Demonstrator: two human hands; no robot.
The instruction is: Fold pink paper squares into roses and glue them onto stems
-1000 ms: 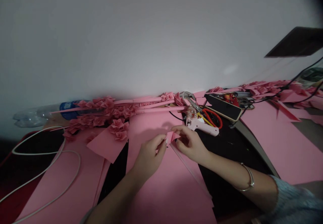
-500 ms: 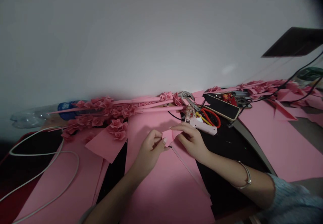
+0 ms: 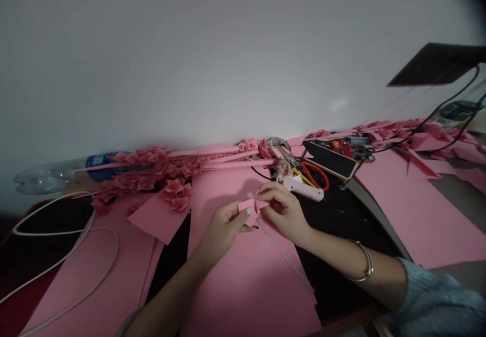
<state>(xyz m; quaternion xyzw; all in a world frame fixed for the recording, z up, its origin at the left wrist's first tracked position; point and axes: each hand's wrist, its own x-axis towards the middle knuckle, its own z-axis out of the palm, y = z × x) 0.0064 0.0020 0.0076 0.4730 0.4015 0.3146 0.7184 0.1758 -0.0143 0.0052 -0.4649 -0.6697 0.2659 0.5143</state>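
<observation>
Nearest us, above the long pink sheets, our left hand and right hand pinch the small folded pink paper between them, with the glue gun just beyond our right hand and paper flowers lying farther off toward the wall.

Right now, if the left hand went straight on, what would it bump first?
Beyond the small folded pink paper in its grip, the left hand would probably bump the bare right hand, up and to the right. Depth is hard to judge from one view.
</observation>
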